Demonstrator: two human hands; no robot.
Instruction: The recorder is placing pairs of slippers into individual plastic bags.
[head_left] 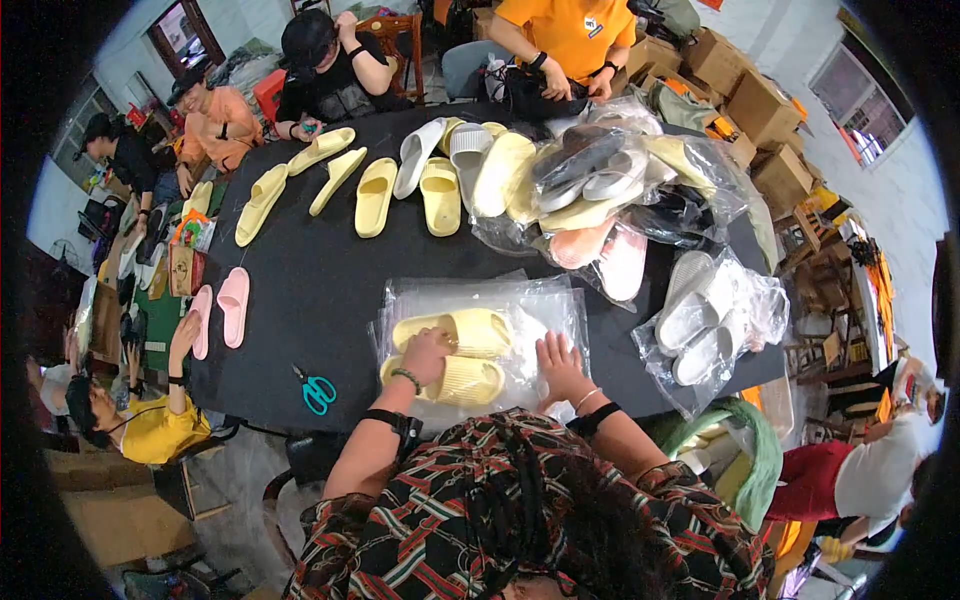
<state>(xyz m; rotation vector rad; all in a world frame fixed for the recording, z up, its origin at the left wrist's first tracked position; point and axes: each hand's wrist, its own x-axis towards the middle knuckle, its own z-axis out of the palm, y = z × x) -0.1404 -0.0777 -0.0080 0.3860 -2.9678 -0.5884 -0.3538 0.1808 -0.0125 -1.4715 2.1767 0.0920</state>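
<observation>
A pair of yellow slippers [470, 377] lies side by side on a stack of clear plastic bags [545, 300] in front of me. My left hand [428, 355] reaches over the pair, its fingers curled down onto them where the two meet. Whether the slippers are inside the top bag or on it, I cannot tell. My right hand [562, 368] lies flat on the bags just right of the slippers, fingers spread, holding nothing. Teal-handled scissors [318, 392] rest on the black tabletop [300, 300] to the left.
Loose yellow slippers [375, 197] line the table's far side. A heap of bagged slippers [600, 180] fills the far right, with bagged white slippers [705, 320] nearer. At left, another person's hand [187, 330] touches pink slippers [233, 305]. People sit across the table.
</observation>
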